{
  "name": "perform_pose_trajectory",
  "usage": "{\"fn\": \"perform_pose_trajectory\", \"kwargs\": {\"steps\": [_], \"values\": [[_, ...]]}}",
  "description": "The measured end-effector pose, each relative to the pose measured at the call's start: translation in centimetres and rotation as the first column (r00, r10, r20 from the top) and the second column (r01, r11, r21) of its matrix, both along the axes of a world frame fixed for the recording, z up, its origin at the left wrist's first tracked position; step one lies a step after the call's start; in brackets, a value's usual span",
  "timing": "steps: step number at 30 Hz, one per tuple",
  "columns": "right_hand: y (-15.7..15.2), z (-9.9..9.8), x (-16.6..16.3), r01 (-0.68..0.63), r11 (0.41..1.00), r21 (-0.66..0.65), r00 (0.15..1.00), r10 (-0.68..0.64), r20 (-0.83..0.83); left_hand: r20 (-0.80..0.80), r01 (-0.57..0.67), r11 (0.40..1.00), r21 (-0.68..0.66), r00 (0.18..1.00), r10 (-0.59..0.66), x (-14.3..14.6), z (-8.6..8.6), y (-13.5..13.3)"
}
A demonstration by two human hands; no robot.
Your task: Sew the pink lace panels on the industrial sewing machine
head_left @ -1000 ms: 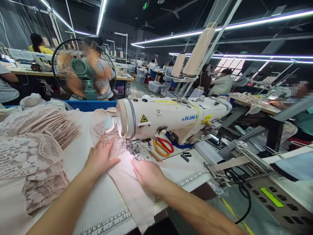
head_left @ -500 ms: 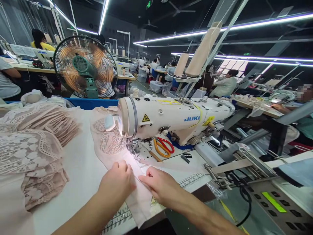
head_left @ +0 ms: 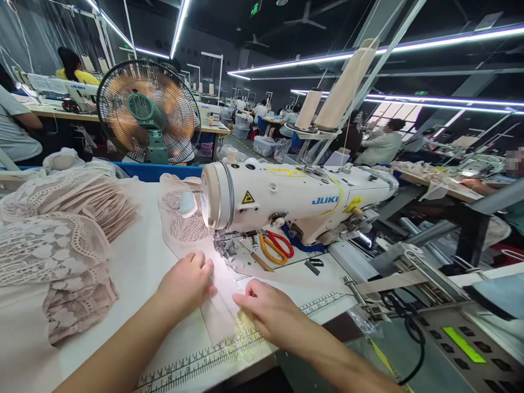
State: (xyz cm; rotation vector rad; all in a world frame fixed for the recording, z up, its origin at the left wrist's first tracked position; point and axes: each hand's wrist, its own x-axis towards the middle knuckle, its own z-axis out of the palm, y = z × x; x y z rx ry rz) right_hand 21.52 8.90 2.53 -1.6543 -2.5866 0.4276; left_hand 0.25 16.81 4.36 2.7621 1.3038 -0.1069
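A pale pink fabric piece with a lace panel (head_left: pixel 219 311) runs under the head of a white JUKI sewing machine (head_left: pixel 262 191), its plain end toward me. My left hand (head_left: pixel 186 284) is closed, its curled fingers resting on the fabric's left side just before the presser foot. On the right edge of the same fabric my right hand (head_left: pixel 266 308) pinches with thumb and index finger. The needle area is lit but partly hidden by the machine head. Beneath the fabric's near end, a printed ruler strip (head_left: pixel 196 363) follows the table edge.
Stacked lace pieces (head_left: pixel 77 240) cover the table's left. Scissors with red and orange handles (head_left: pixel 276 248), a wooden-handled tool (head_left: pixel 260 261) and a dark blade (head_left: pixel 313 266) lie beside the machine. A fan (head_left: pixel 149 112) stands behind; a control box (head_left: pixel 462 344) is at right.
The fabric has slid forward toward the needle, so its near end now lies farther from the table edge. My left hand has shifted slightly left; my right hand stays nearly in place.
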Motion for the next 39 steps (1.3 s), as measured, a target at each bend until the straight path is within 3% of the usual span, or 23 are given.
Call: {"fn": "perform_pose_trajectory", "kwargs": {"steps": [8, 12, 24, 33, 39], "values": [[0.4, -0.2, 0.0, -0.01, 1.0, 0.001, 1.0, 0.01, 0.006, 0.049, 0.013, 1.0, 0.01, 0.999, -0.013, -0.9, -0.8, 2.0], [0.7, 0.0, -0.1, -0.006, 1.0, -0.022, 1.0, 0.006, 0.004, -0.004, 0.028, 0.999, 0.044, 1.0, -0.028, -1.3, -1.4, 2.9], [2.8, -0.2, -1.2, -0.024, 0.998, 0.054, 0.997, 0.02, 0.077, 0.027, 0.016, 0.993, 0.118, 0.999, -0.02, -1.2, -1.1, 2.7], [4.1, 1.1, -3.0, 0.018, 1.0, 0.024, 0.977, -0.023, 0.212, 0.024, 0.144, 0.978, 0.149, 0.988, -0.149, -1.1, -1.2, 2.4], [4.3, 0.9, -3.0, 0.033, 0.999, 0.006, 0.978, -0.034, 0.205, 0.182, 0.245, 0.966, 0.081, 0.949, -0.256, -1.4, -2.2, 2.4]]}}
